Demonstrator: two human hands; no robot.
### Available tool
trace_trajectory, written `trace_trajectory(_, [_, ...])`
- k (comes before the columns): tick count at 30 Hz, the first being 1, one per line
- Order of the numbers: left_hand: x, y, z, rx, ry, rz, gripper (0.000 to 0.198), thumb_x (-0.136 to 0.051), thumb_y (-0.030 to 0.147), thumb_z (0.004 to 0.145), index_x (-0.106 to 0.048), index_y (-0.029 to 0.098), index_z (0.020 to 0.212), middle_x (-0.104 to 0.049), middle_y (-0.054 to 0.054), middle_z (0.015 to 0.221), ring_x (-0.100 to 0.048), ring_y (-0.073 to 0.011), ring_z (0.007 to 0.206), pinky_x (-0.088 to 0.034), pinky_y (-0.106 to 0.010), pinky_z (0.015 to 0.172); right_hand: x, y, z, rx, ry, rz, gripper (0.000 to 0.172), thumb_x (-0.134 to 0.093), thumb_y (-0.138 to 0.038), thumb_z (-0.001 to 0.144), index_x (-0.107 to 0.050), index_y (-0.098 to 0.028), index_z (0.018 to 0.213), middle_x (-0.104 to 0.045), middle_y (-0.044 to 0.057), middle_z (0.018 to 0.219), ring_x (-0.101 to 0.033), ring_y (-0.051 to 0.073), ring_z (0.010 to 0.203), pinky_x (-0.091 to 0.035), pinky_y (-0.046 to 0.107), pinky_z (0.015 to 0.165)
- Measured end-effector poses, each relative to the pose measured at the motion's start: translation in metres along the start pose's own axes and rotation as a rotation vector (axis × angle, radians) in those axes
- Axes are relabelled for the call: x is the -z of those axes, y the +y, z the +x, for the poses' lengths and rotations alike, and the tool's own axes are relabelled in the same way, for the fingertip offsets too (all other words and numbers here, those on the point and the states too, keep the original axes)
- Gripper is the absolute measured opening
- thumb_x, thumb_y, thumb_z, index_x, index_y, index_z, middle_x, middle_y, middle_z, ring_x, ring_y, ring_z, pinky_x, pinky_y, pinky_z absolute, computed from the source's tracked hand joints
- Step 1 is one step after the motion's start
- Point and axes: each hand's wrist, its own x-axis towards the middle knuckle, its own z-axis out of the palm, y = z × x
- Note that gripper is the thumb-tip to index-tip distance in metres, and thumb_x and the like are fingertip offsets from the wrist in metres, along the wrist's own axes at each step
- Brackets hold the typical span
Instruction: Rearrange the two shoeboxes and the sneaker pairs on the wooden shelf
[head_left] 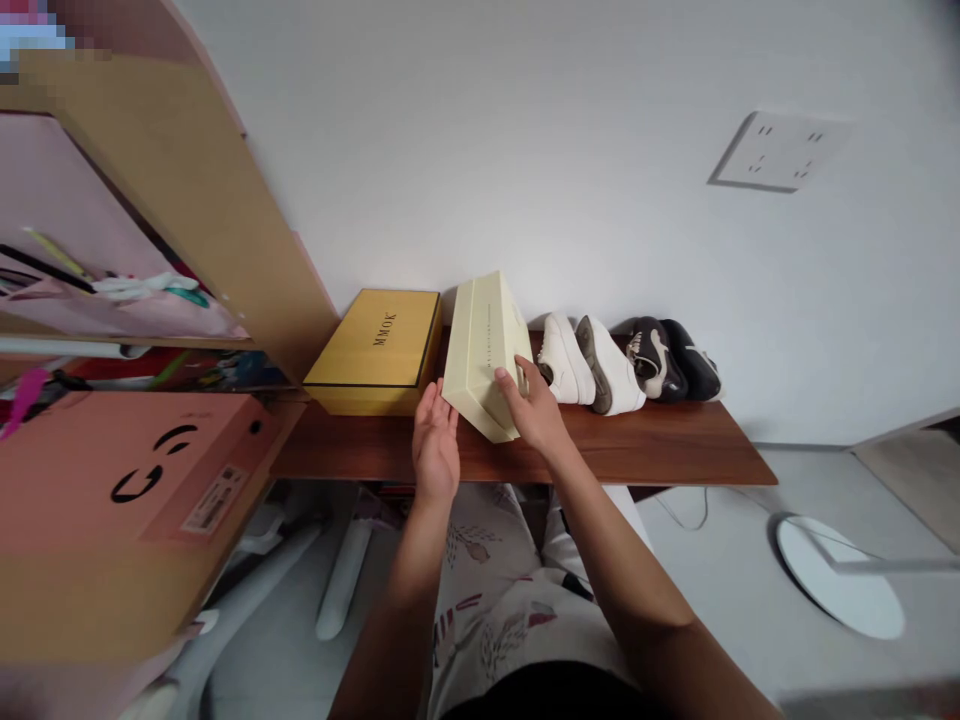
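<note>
A cream shoebox (486,340) with small print on its lid stands tilted on the brown wooden shelf board (615,447), in front of the wall. My right hand (534,405) grips it at the near right side, thumb on the lid and fingers along the far edge. At its lower left corner, my left hand (437,445) has its fingers stretched out, palm turned up, fingertips at the box. Left of these hands lies a yellow shoebox (382,345) marked MMOK. White sneakers (576,362) stand just right of the cream box, beside black shoes (667,360).
A pink box (112,460) with black print rests on the wooden shelving unit (217,200) at the left. A wall socket plate (784,150) is at upper right. On the floor are a round white base (840,580) and a thin cable (694,515).
</note>
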Motion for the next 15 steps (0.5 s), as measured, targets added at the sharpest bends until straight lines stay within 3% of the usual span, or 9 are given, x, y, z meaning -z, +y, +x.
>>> trace_trajectory(8, [0.004, -0.008, 0.001, 0.051, -0.057, -0.013, 0.063, -0.042, 0.059, 0.089, -0.050, 0.026, 0.142, -0.042, -0.011, 0.154, -0.033, -0.0251, 0.145, -0.026, -0.044, 0.118, -0.006, 0.015, 0.001, 0.043, 0.035, 0.110, 0.071, -0.036, -0.065, 0.093, -0.034, -0.025, 0.152, -0.040, 0.005, 0.155, -0.035, 0.026, 0.144, -0.025, 0.045, 0.120])
trace_trajectory(15, [0.014, -0.025, 0.005, 0.107, -0.041, 0.005, 0.063, -0.038, 0.059, 0.092, -0.051, 0.023, 0.142, -0.043, -0.013, 0.153, -0.032, -0.0228, 0.146, -0.022, -0.043, 0.120, -0.004, 0.026, 0.008, 0.033, -0.004, 0.160, 0.065, -0.033, -0.059, 0.096, -0.033, -0.027, 0.152, -0.047, 0.003, 0.151, -0.042, 0.024, 0.140, -0.030, 0.042, 0.117])
